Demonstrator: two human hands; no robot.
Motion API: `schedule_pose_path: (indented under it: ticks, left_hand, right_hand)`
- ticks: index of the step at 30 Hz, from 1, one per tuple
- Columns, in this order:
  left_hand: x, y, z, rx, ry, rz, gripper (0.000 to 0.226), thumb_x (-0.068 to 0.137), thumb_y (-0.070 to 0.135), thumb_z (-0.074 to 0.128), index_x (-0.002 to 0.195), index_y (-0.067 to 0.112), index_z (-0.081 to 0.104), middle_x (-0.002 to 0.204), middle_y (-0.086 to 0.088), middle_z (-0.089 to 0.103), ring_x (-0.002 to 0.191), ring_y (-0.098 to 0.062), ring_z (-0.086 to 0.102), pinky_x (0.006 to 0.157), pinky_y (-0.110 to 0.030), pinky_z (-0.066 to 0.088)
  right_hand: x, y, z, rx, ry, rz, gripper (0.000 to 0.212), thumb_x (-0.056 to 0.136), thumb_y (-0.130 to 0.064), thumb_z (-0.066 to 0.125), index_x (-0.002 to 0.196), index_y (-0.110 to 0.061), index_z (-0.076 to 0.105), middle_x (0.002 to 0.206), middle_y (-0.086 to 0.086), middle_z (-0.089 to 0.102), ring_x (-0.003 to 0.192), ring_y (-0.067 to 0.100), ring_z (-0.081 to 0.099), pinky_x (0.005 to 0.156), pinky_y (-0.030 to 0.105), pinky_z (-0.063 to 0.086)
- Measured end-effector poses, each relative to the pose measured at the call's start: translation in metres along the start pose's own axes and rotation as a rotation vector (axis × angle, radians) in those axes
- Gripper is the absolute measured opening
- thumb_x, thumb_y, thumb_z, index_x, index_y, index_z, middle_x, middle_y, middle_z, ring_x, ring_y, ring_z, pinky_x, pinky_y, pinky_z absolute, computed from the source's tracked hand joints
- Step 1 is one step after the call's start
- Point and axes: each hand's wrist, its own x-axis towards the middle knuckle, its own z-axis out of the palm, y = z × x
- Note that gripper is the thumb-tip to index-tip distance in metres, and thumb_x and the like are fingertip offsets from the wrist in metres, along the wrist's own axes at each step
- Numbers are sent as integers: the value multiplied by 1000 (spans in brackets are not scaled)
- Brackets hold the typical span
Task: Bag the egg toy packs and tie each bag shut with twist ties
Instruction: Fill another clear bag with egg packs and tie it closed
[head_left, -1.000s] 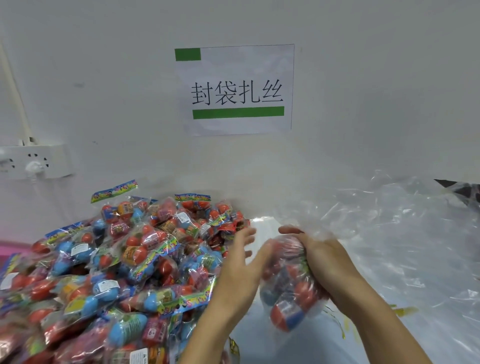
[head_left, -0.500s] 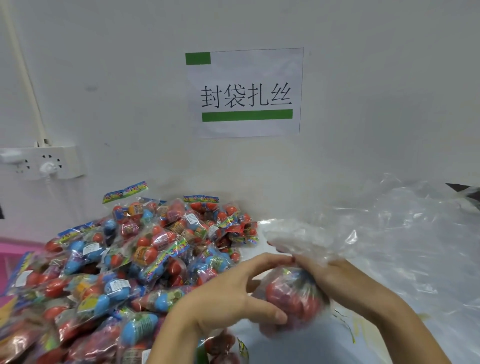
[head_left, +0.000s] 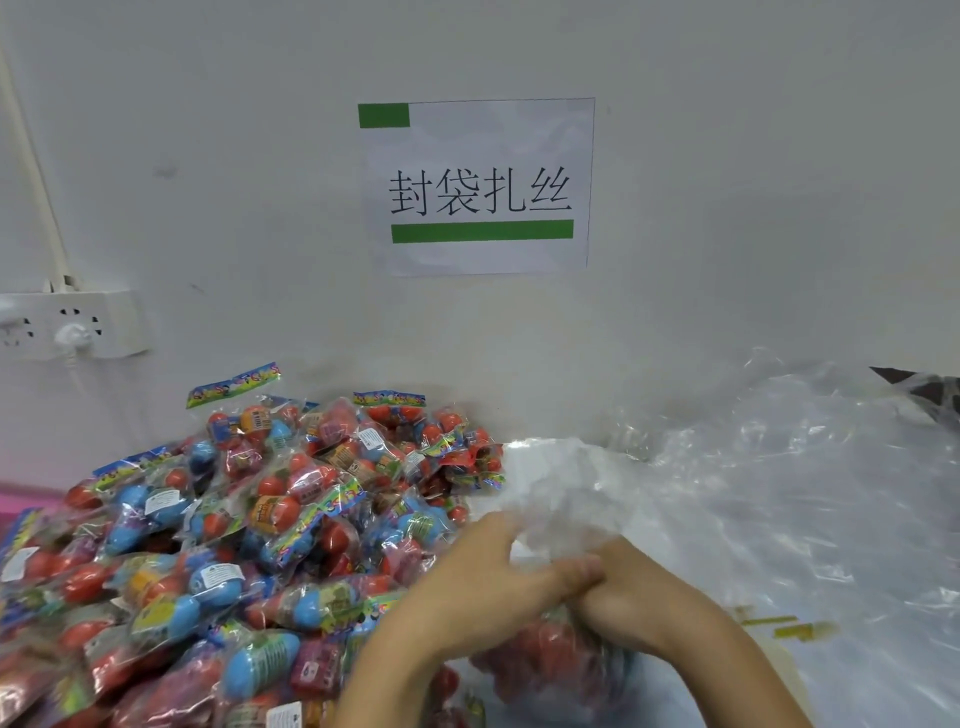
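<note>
Both hands meet near the bottom middle of the view, at about 6 o'clock. The left hand (head_left: 483, 587) comes in from the 7 o'clock side. Its fingers are curled round the gathered top of a clear bag (head_left: 561, 670), and its thumb lies across toward the other hand. The right hand (head_left: 639, 608) comes in from the 5 o'clock side and grips the same gathered neck, touching the left hand. The loose top of the bag sticks up above the hands in a crinkly puff. The full part of the bag hangs below the hands, and red and blue egg toys show through the plastic. The hands are a bit blurry, so how each finger lies is hard to tell.

A big pile of egg toy packs (head_left: 249, 525) fills the 9 o'clock side, and it touches the left arm. The packs are shiny, with red and blue eggs inside.

A heap of empty clear bags (head_left: 810, 493) lies on the 3 o'clock side. Some yellow twist ties (head_left: 779, 626) lie under the plastic, near the right arm.

At 12 o'clock a paper sign (head_left: 483, 187) with green bars is stuck on the wall. At 10 o'clock a white power strip (head_left: 78, 325) has a plug in it.
</note>
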Motion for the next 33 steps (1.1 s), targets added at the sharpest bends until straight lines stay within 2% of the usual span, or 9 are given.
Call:
schedule_pose_path:
  ticks: [5, 8, 11, 15, 19, 24, 26, 29, 33]
  left_hand:
    - [13, -1, 17, -243, 233, 94, 11, 90, 6, 70, 99, 11, 74, 94, -6, 76, 92, -16, 71, 84, -34, 54]
    - [19, -7, 23, -329, 405, 116, 6, 87, 4, 72, 90, 8, 75, 85, -4, 76, 83, -16, 72, 72, -23, 56]
    - [24, -14, 23, -416, 559, 80, 9, 86, -4, 70, 87, 4, 73, 81, -1, 76, 74, -9, 71, 64, -17, 53]
    - [27, -24, 18, -492, 669, 16, 16, 88, -1, 70, 83, 14, 74, 85, -3, 76, 80, -20, 73, 66, -32, 61]
    - [27, -26, 17, -493, 674, -9, 6, 88, 13, 73, 87, 19, 74, 83, -1, 76, 81, -24, 73, 62, -34, 62]
    - [28, -25, 21, -203, 575, -42, 19, 90, 22, 72, 107, 17, 66, 91, 5, 75, 86, -8, 71, 81, -32, 57]
    - [28, -25, 23, -88, 521, -156, 34, 88, 40, 71, 102, 9, 64, 87, 4, 72, 79, -10, 68, 76, -32, 55]
    - [25, -26, 25, -27, 422, -159, 43, 94, 46, 60, 75, 9, 71, 56, 9, 59, 52, -5, 49, 56, -24, 39]
    - [25, -25, 24, -93, 449, -159, 40, 97, 39, 59, 88, 3, 72, 53, 7, 57, 48, -10, 46, 49, -23, 36]
  right_hand:
    - [4, -6, 5, -41, -15, 15, 27, 91, -21, 42, 100, -17, 67, 110, 9, 71, 100, 28, 66, 90, 43, 54]
    - [8, -2, 7, -6, 27, 10, 29, 96, -29, 42, 83, -15, 64, 88, 1, 69, 78, 18, 63, 72, 32, 52]
    - [8, -6, 9, 112, 125, -46, 38, 92, -33, 55, 58, -16, 51, 54, -7, 52, 51, 8, 43, 50, 22, 33]
    - [11, -8, 14, 276, 334, -187, 30, 87, -33, 69, 63, -15, 64, 58, -4, 62, 54, 4, 53, 54, 16, 39]
    - [14, -6, 17, 347, 353, -195, 17, 91, -22, 70, 75, -18, 77, 72, -9, 75, 72, 3, 70, 69, 17, 54]
    - [18, 2, 20, 344, 421, -135, 24, 95, -15, 64, 76, -18, 77, 71, -8, 74, 72, -1, 67, 62, 10, 48]
    - [19, 4, 19, 371, 458, -100, 26, 96, -11, 61, 78, -21, 76, 71, -9, 73, 73, -3, 66, 60, 9, 47]
    - [19, 3, 19, 393, 445, -107, 33, 94, -5, 57, 73, -25, 74, 67, -11, 72, 68, 0, 66, 56, 11, 46]
    - [18, 1, 16, 408, 389, -126, 32, 94, -5, 58, 78, -23, 80, 67, -12, 73, 65, 0, 67, 56, 11, 46]
